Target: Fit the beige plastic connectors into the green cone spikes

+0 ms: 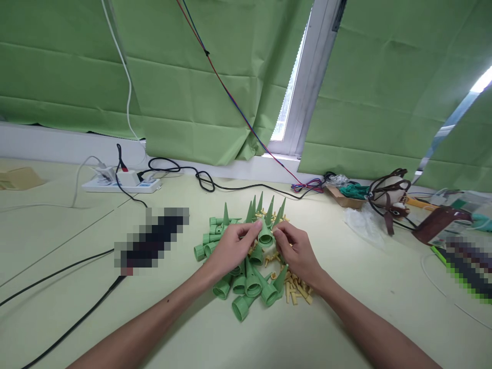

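Observation:
My left hand (pixel 239 245) is closed on a green plastic cone spike (pixel 265 237), its round hollow base turned towards me. Close to the right of that base, my right hand (pixel 295 247) is closed in a pinch; whatever lies between its fingertips is hidden. Below and around both hands lies a pile of similar green spikes (pixel 252 285), several with open bases facing me. Behind the hands, several green spikes (pixel 225 214) stand point up. Small yellow plastic pieces (pixel 298 290) lie beneath my right hand, and more yellow bits show behind the pile.
At the back left is a white power strip (pixel 122 184) with plugs and black cables. A blurred dark object (pixel 154 238) lies left of the pile. To the right are a clear plastic bag (pixel 361 223), a cardboard box (pixel 346 197) and a green-edged device (pixel 467 266).

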A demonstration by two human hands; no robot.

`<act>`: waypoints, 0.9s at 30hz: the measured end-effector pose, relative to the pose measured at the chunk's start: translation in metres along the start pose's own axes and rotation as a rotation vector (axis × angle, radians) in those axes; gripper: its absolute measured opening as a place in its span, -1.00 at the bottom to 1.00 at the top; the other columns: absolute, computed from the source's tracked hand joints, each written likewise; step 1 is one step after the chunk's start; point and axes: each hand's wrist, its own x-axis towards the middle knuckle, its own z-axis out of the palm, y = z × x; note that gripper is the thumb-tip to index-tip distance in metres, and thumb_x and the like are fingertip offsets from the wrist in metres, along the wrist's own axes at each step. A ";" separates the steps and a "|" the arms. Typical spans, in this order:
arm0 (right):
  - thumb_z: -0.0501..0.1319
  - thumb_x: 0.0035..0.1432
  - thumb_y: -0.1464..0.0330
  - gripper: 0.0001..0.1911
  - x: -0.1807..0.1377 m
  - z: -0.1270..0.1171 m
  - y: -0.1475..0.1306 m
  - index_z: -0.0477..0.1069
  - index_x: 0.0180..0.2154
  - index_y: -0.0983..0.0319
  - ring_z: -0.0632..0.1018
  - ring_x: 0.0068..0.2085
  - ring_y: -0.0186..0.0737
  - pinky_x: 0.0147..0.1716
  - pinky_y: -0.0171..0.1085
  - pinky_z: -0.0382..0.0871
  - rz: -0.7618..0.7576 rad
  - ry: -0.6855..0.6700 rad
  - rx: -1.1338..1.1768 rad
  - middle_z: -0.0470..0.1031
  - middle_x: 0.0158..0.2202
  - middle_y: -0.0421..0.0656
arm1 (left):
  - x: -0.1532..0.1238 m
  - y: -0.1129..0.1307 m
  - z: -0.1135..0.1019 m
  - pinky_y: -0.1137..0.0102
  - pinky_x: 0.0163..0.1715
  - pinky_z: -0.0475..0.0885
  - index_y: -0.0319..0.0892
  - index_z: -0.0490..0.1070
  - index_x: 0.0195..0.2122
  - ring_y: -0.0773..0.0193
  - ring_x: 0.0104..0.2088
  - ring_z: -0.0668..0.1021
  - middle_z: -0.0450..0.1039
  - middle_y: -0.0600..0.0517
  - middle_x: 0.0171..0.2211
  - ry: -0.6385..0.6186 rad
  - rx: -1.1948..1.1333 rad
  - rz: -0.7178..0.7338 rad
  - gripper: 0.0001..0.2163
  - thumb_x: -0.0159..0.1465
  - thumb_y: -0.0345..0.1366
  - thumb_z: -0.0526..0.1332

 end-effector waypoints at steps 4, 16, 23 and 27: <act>0.02 0.36 0.22 -0.71 0.000 0.000 0.001 0.25 -0.39 0.20 0.22 -0.55 -0.37 -0.52 -0.35 0.12 0.015 -0.021 0.012 0.19 -0.58 -0.31 | -0.001 0.003 -0.001 0.46 -0.57 0.10 -0.19 0.28 -0.48 0.40 -0.57 0.08 -0.03 0.15 -0.57 -0.018 0.005 0.017 -0.59 0.33 0.05 0.06; 0.01 0.37 0.20 -0.68 0.001 -0.001 0.002 0.18 -0.44 0.19 0.20 -0.55 -0.36 -0.51 -0.34 0.09 0.020 -0.061 -0.013 0.16 -0.59 -0.32 | -0.003 0.007 -0.002 0.48 -0.51 0.28 -0.20 0.45 -0.32 0.36 -0.47 0.33 0.34 0.07 -0.46 0.010 0.087 0.108 -0.70 0.31 -0.06 0.14; 0.01 0.36 0.23 -0.67 0.002 -0.001 0.000 0.17 -0.46 0.20 0.18 -0.54 -0.36 -0.52 -0.34 0.07 -0.010 -0.063 -0.065 0.12 -0.58 -0.32 | -0.004 0.008 -0.002 0.45 -0.45 0.36 -0.17 0.42 -0.21 0.32 -0.38 0.42 0.41 0.02 -0.30 0.095 0.187 0.161 -0.77 0.30 -0.12 0.17; 0.00 0.36 0.25 -0.64 0.002 0.000 0.000 0.10 -0.50 0.19 0.16 -0.54 -0.36 -0.52 -0.33 0.05 -0.025 -0.054 -0.094 0.10 -0.59 -0.32 | -0.005 0.008 -0.001 0.46 -0.45 0.37 -0.14 0.40 -0.20 0.33 -0.37 0.43 0.40 0.02 -0.25 0.081 0.231 0.231 -0.85 0.31 -0.20 0.16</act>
